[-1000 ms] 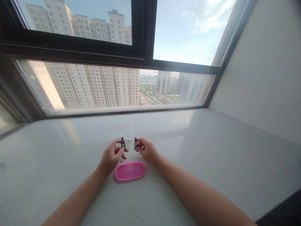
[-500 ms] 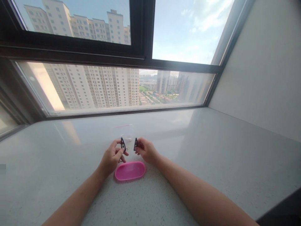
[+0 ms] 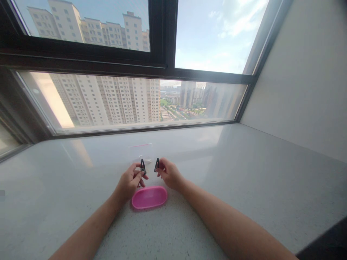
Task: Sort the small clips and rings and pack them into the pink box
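My left hand [image 3: 130,181] pinches a black snap hair clip [image 3: 142,167], which stands upright between thumb and fingers. Across a small gap, my right hand [image 3: 169,173] grips another black hair clip [image 3: 156,165] by its side, also upright. The two clips are apart. Just below the hands, on the near side, lies an oval pink tray [image 3: 149,206]; its visible inside is bare pink. A small ring-like item shows by the left fingers, too small to name.
Behind the hands a clear plastic zip bag [image 3: 141,148] with a pink seal line lies on the pale speckled sill [image 3: 244,173]. A dark-framed window [image 3: 135,67] closes off the far side, and a white wall [image 3: 306,86] stands at the right.
The clip in my left hand has turned slightly and shifted a little to the right. My right hand and its clip have barely moved. The tray stays in place.
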Demonstrator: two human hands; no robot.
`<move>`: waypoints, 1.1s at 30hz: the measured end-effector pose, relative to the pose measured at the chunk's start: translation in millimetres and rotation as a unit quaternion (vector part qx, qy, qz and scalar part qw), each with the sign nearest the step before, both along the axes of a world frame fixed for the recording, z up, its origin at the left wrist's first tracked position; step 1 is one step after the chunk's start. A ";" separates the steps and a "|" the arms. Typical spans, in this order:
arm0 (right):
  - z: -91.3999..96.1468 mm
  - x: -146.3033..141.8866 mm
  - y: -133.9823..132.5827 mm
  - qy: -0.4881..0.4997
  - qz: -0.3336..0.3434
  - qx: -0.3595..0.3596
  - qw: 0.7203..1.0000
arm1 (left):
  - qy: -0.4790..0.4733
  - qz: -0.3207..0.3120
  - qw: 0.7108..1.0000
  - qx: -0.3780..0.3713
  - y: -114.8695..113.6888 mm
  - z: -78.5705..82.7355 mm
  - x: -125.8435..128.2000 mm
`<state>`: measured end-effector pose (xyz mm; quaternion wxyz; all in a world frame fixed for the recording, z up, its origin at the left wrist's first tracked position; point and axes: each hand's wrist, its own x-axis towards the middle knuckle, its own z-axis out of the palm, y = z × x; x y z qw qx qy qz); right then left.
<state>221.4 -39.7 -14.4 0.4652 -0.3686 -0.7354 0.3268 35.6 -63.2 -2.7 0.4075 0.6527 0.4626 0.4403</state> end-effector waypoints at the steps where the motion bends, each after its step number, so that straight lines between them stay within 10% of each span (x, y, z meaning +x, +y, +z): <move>1: -0.3 -0.1 0.3 0.002 0.001 0.001 1.000 | 0.002 0.001 1.000 0.002 0.2 -0.2 0.0; 33: 0.7 -0.3 -3.4 -0.017 0.009 -0.031 0.999 | 0.011 0.009 1.000 0.002 0.6 1.4 2.6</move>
